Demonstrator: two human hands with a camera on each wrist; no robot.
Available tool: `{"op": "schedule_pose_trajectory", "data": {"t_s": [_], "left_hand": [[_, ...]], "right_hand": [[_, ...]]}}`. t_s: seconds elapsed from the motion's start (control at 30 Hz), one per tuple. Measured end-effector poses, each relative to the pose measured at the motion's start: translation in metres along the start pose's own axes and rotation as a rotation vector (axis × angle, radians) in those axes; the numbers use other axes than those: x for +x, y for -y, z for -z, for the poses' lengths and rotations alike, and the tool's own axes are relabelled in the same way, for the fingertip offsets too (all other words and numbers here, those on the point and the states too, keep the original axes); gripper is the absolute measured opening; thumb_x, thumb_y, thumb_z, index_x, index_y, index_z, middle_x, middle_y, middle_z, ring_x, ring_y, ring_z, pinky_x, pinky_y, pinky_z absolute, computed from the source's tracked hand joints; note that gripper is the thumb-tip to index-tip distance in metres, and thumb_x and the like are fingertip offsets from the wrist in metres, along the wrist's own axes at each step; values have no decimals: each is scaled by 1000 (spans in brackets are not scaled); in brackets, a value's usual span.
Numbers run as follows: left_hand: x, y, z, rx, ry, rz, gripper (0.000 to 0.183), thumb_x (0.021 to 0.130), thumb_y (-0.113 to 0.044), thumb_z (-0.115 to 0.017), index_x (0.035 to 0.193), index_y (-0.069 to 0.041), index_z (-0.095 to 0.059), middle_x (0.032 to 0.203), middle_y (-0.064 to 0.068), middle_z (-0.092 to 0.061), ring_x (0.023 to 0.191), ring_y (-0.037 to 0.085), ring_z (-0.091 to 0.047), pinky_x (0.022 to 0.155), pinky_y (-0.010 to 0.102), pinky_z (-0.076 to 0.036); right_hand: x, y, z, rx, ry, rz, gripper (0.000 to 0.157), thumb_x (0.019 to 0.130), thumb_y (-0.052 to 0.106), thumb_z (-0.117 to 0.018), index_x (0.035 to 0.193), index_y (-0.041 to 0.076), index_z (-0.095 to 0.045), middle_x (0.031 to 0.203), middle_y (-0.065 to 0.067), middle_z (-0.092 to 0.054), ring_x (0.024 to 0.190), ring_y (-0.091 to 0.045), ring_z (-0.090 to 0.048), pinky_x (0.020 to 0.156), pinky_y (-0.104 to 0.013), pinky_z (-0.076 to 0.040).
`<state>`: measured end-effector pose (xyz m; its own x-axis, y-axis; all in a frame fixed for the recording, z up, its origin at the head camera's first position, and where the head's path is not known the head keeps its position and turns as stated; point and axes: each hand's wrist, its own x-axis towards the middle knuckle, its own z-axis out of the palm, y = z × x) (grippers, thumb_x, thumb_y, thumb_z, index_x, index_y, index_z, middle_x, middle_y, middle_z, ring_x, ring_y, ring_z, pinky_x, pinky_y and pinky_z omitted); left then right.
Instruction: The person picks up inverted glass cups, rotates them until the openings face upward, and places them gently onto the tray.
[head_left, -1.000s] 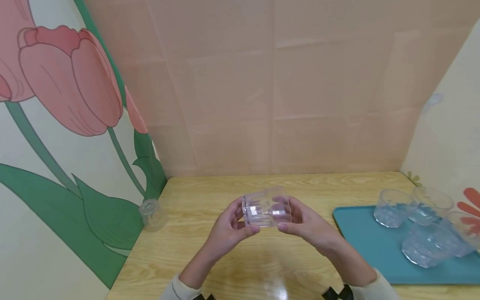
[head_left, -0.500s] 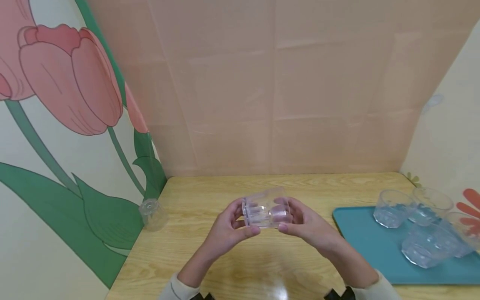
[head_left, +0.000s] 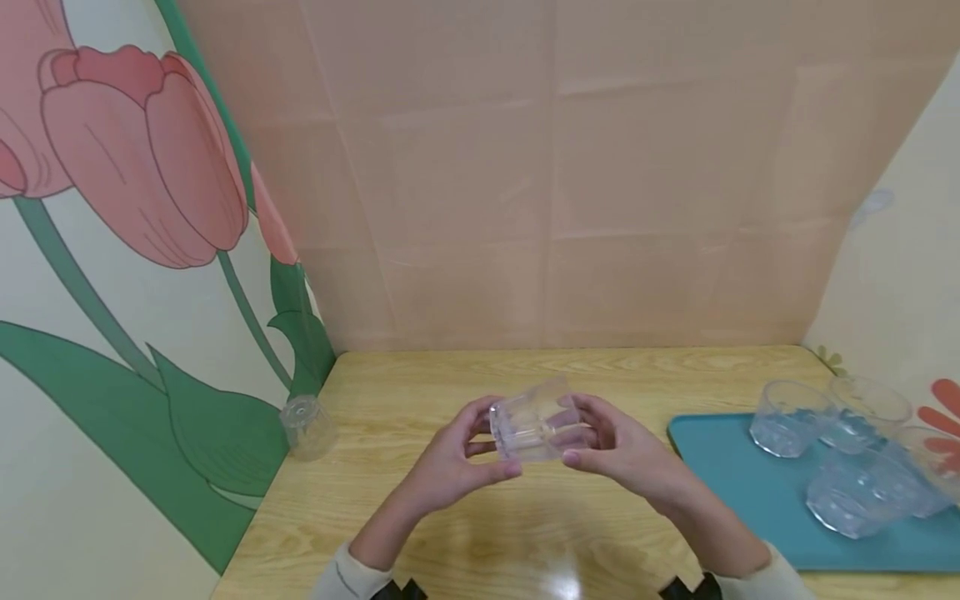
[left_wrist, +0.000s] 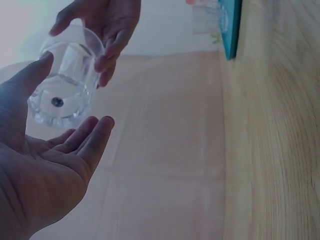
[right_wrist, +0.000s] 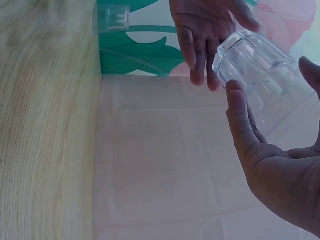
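A clear faceted tumbler (head_left: 536,425) lies tilted in the air between both hands, its base toward the left and its mouth toward the right. My right hand (head_left: 630,450) holds it near the mouth, fingers on the far side and thumb in front; the right wrist view shows fingers against the tumbler (right_wrist: 260,75). My left hand (head_left: 461,462) is at the base with fingers extended and spread. In the left wrist view, the left hand's fingers (left_wrist: 95,142) reach below the base, and its thumb overlaps the tumbler's side.
At the right, a teal tray (head_left: 738,508) carries several clear tumblers (head_left: 787,425). Another clear tumbler (head_left: 307,429) stands upside down at the table's left edge, beside the flower-painted wall. The wooden table (head_left: 420,375) ends at a pinkish-beige covered back wall (head_left: 465,208).
The tumbler has turned and tilted slightly between the hands, moving a little right. The left thumb and fingers now sit looser about its base. Tray and other tumblers stay put.
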<state>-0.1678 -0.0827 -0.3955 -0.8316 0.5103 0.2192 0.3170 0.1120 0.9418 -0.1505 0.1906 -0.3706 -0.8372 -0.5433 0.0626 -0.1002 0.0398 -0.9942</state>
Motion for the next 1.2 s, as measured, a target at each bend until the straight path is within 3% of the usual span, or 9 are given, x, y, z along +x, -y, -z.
{"op": "schedule_pose_trajectory", "data": {"t_s": [0.23,0.37,0.5,0.73,1.2], "left_hand": [[-3,2,8,69,-6,0,80,85,-19,-84,151,-12,-40,139,9,-58,128,24,-57,104,30,-50],[-6,3,13,122,2,-3,78,86,-22,-83,151,-14,-41,143,6,-55,130,26,-55,105,31,-49],[-9,4,17,177,6,2,78,86,-28,-83,151,-18,-41,145,2,-53,131,28,-53,106,32,-49],[-14,6,24,251,-10,36,79,86,-36,-83,151,-20,-41,145,-3,-52,131,20,-53,106,33,-48],[-27,10,39,312,-75,49,75,86,-36,-82,149,-19,-45,144,-3,-54,131,20,-53,106,37,-49]], "right_hand": [[-4,-4,6,-48,-29,15,77,98,11,-67,154,-9,-17,147,-32,-41,121,-20,-61,95,-31,-55],[-8,-6,11,-68,-65,-34,81,97,14,-70,156,-6,-18,147,-29,-42,121,-17,-62,94,-30,-56],[-11,-7,16,-92,-77,-62,78,97,16,-70,155,-5,-22,144,-29,-45,122,-21,-61,93,-31,-56],[-17,-11,24,-139,-93,-71,80,96,17,-72,154,-4,-22,143,-30,-46,123,-26,-61,92,-31,-56],[-30,-13,38,-202,-157,-104,81,94,19,-74,155,-2,-23,145,-27,-46,127,-36,-57,91,-31,-56]]}}
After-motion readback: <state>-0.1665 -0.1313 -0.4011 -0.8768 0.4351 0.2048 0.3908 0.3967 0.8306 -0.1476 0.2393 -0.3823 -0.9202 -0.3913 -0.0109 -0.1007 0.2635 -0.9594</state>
